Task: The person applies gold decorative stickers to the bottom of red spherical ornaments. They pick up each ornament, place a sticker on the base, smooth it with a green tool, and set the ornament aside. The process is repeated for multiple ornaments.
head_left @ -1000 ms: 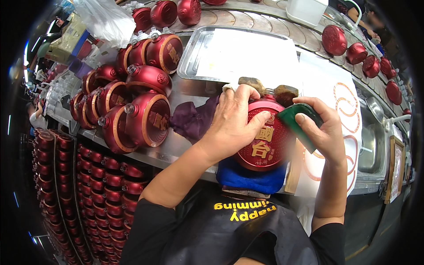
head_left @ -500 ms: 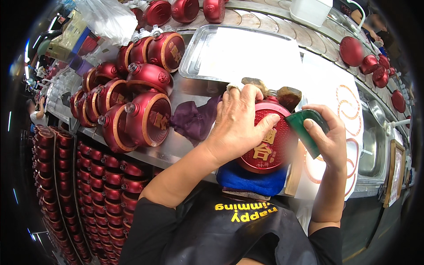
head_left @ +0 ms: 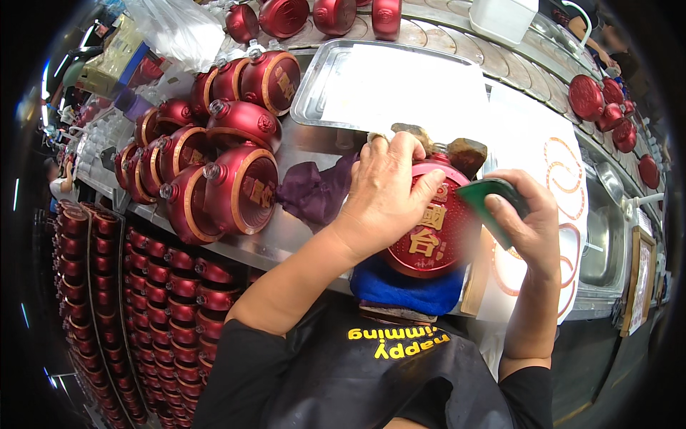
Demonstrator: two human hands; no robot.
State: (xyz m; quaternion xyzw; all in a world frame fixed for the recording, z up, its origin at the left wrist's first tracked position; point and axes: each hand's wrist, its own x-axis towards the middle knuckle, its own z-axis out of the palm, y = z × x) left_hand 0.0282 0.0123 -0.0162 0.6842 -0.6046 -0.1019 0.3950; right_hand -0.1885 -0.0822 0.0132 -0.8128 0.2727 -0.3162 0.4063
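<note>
A round red bottle [head_left: 457, 247] with raised gold characters lies face up in front of me, on a blue cloth [head_left: 400, 289]. My left hand [head_left: 386, 189] holds its upper left side, thumb pressed on the face near the rim. My right hand [head_left: 525, 218] grips a flat green scraper [head_left: 493, 204], whose edge is at the bottle's right rim. Two brown blocks, a right one [head_left: 468, 156] and a left one [head_left: 413, 136], flank the bottle's neck. A crumpled purple cloth [head_left: 314, 189] lies left of my left hand.
Red bottles with orange ring bands [head_left: 246, 189] are grouped on the left of the steel table. A metal tray [head_left: 307, 93] with white paper is behind. Orange ring strips [head_left: 564, 168] lie on white sheets at right, by a sink [head_left: 604, 250]. A slatted conveyor [head_left: 429, 36] carries bottles.
The scraper and my right hand have shifted slightly left, and my left thumb has slid up and left toward the bottle's rim. Bottles on the conveyor have moved along to the right.
</note>
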